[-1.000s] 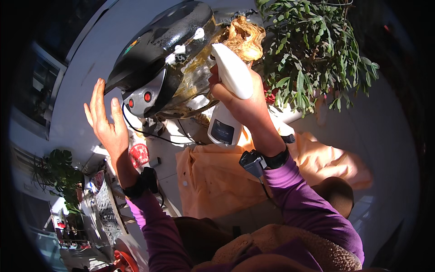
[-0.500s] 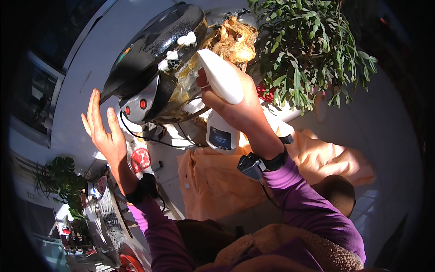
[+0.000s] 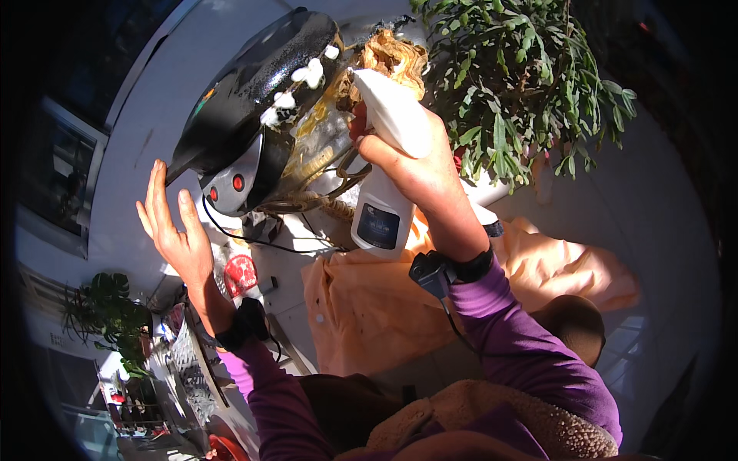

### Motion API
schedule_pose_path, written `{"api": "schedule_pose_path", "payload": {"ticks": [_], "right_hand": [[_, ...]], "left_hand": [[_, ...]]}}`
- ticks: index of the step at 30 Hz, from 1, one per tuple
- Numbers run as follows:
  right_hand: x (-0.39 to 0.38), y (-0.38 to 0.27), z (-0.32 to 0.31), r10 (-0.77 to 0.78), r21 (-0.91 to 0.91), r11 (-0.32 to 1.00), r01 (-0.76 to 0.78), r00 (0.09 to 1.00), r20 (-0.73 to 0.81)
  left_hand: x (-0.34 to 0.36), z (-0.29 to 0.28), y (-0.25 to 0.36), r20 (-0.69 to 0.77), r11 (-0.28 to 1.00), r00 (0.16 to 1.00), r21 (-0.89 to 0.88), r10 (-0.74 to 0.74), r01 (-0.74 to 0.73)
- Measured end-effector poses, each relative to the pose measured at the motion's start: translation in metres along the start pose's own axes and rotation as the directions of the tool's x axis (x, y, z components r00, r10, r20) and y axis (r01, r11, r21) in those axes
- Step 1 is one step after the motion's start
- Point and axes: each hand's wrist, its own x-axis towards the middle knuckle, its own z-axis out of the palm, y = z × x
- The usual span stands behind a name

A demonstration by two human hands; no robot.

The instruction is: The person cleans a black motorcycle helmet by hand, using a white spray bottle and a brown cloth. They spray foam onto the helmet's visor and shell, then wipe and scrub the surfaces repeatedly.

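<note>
My right hand (image 3: 419, 157) is wrapped round the neck of a white spray bottle (image 3: 382, 211) with a dark label. Its white spray head (image 3: 396, 115) points up and left, toward a black electric griddle (image 3: 238, 115) that stands tilted. Blobs of white foam (image 3: 309, 73) lie along the griddle's dark, shiny surface. Two red lights (image 3: 238, 182) sit on its grey front panel. My left hand (image 3: 181, 238) has its fingers stretched out and thumb apart, by the black handle of the griddle; the fingers seem to touch the handle's end. The griddle's yellowish inner side is partly hidden behind my right hand.
A leafy potted plant (image 3: 530, 100) stands at the far right. Crumpled brown cloth or paper (image 3: 393, 58) lies behind the spray head. An orange cloth (image 3: 361, 307) covers something before me. A black cord (image 3: 269, 244) runs from the griddle. Shelves and another plant (image 3: 111, 303) are at the left.
The right hand and spray bottle have shifted slightly right, with the spray head moving up. More white foam shows on the griddle. My left hand is almost unmoved.
</note>
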Motion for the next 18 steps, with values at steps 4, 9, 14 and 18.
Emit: {"api": "schedule_pose_path", "payload": {"ticks": [4, 9, 14, 18], "right_hand": [[-0.008, -0.001, 0.006, 0.016, -0.017, 1.0, -0.015, 0.999, 0.044], [-0.02, 0.0, 0.019, -0.019, -0.019, 1.0, 0.021, 0.996, 0.089], [-0.028, 0.0, 0.025, 0.05, 0.017, 0.998, -0.055, 0.98, 0.194], [-0.027, 0.002, 0.028, -0.026, 0.01, 1.0, 0.025, 0.991, 0.134]], "left_hand": [[-0.001, -0.002, -0.001, 0.003, 1.0, 1.0, -0.008, -0.01, 0.01], [0.0, 0.0, -0.001, -0.006, 1.0, 1.0, -0.019, -0.004, 0.004], [-0.001, 0.0, -0.002, -0.005, 1.0, 1.0, -0.011, -0.014, 0.014], [-0.001, 0.001, -0.002, -0.008, 1.0, 1.0, -0.015, -0.018, 0.018]]}}
